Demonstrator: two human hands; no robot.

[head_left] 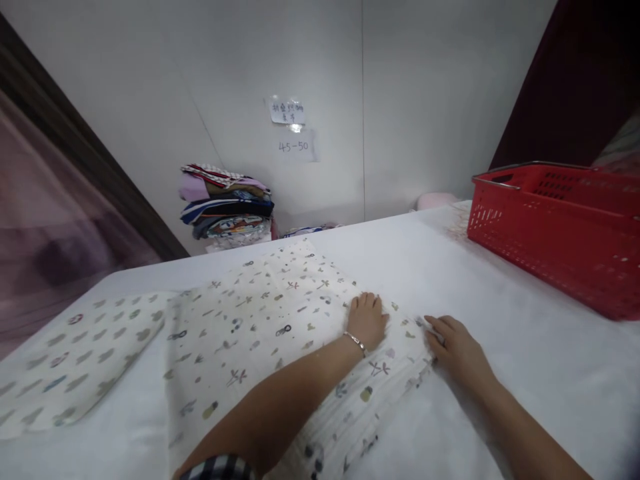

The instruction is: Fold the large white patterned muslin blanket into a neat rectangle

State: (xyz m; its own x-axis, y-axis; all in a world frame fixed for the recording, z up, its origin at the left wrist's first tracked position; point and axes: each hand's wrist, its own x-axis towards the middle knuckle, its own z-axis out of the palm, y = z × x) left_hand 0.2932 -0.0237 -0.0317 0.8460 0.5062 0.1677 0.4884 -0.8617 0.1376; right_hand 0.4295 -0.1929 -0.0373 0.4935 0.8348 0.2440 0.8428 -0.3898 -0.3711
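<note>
A white cloth [260,320] printed with small palm trees, pineapples and other figures lies spread over the table, wrinkled toward its near right side. On its right part rests my left hand [367,321], palm down with fingers stretched out; a bracelet circles that wrist. My right hand [457,347] is at the cloth's right edge, with thumb and fingers closed on the border. A second white cloth [85,353], with a cloud-like print, lies flat and folded at the left, close beside the first.
The white-covered table [530,347] runs up to the wall side. A red plastic basket [555,233] stands at the right. Behind the far edge rises a stack of folded fabrics [227,203]. Paper signs [295,145] hang on the wall, and a sheer pink curtain [60,213] hangs left.
</note>
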